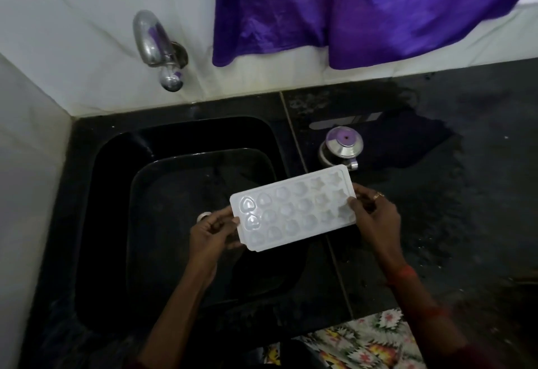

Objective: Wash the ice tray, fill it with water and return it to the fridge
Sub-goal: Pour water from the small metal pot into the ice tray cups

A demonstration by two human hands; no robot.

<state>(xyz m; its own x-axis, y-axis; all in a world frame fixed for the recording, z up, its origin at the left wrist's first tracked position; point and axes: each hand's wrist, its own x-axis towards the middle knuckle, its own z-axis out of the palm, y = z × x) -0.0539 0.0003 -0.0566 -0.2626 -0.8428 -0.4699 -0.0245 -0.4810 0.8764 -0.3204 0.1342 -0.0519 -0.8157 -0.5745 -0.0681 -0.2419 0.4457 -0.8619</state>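
Note:
A white plastic ice tray [294, 210] with several shaped cups is held level over the right edge of the black sink [116, 165]. My left hand [212, 230] grips its near-left short end, thumb on top. Its far-right end is pinched by my right hand [374, 213], thumb on the rim and fingers underneath. A chrome tap [158, 45] sticks out of the white tiled wall above the sink's far-left part; no water runs from it. Some cups at the tray's left end glisten.
A small steel pot with a lid [342, 147] stands on the dark wet counter [451, 223] just behind the tray. A purple cloth [349, 10] hangs over the wall at the back. A round drain [203, 217] shows beside my left hand.

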